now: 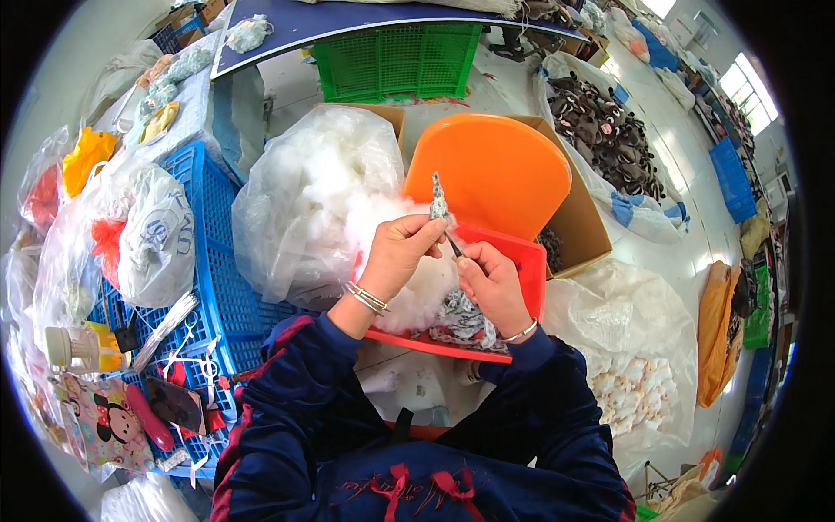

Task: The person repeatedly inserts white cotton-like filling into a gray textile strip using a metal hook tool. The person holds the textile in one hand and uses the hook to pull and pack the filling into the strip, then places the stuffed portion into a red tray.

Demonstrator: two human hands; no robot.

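Note:
My left hand (393,259) pinches a small, pointed grey-and-white fuzzy fabric piece (438,202), its tip upward. From below, a thin dark rod-like tool (454,246) reaches the piece's lower end; my right hand (494,283) grips the tool. Whether its tip is inside the piece is hidden by my left fingers. Beneath both hands is a red plastic bin (528,259). White fluffy stuffing (426,300) fills its left part, and more grey fuzzy pieces (465,320) lie at its near right.
A clear bag of stuffing (322,174) stands left of an orange stool (487,170) and a cardboard box (584,222). Blue crates (209,252) at left carry scissors (209,370) and bags. Right are bags of dark plush pieces (604,130) and pale pieces (635,391).

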